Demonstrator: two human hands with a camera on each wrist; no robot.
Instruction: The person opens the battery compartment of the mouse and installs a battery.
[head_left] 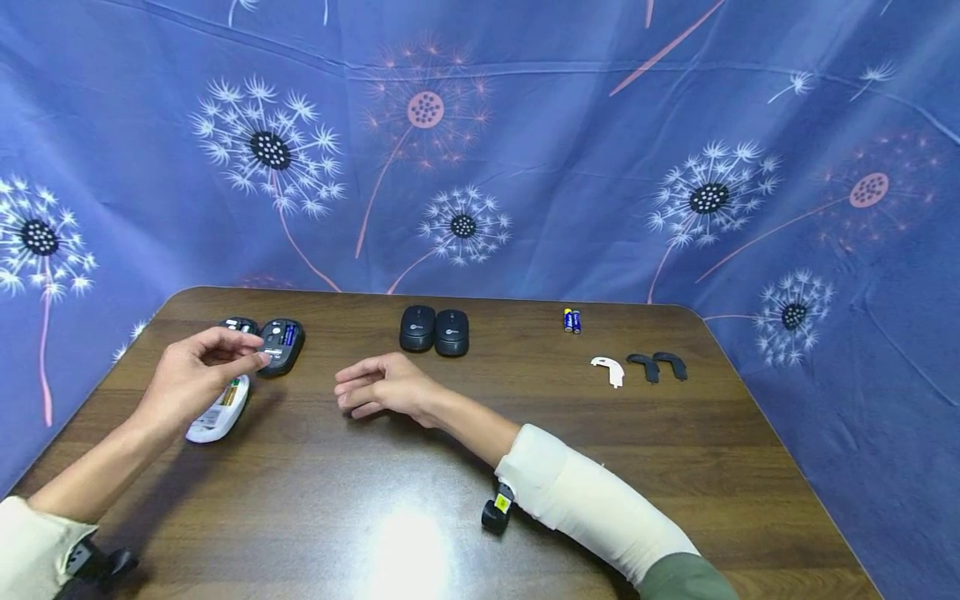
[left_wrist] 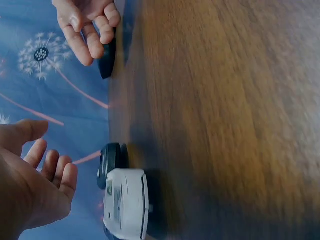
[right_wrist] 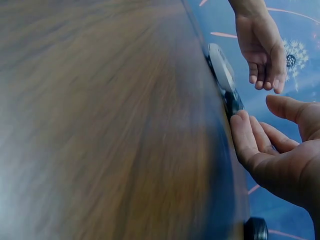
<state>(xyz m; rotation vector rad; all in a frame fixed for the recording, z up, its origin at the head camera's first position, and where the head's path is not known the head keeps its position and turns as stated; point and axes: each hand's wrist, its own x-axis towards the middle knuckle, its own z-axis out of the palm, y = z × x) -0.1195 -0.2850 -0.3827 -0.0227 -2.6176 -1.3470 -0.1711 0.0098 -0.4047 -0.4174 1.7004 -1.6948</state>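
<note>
My left hand (head_left: 197,371) hovers over three computer mice at the left of the table, its fingers loosely bent with nothing between them. A white mouse (head_left: 217,418) lies belly up below it, batteries showing in its open compartment. Beside the fingertips, a black mouse (head_left: 285,340) lies belly up with a blue battery inside. Another black mouse (head_left: 238,324) is partly hidden behind the hand. Nearer the middle, my right hand (head_left: 393,387) is held low over the table with relaxed fingers, holding nothing. In the right wrist view its fingertips (right_wrist: 241,117) overlap the table edge.
Two black mice (head_left: 417,327) stand upright side by side at the back middle. Two small batteries (head_left: 572,321) lie at the back right. Nearer me are a white curved cover (head_left: 611,371) and two black curved covers (head_left: 643,367). A blue dandelion-print cloth (head_left: 570,183) hangs behind the table.
</note>
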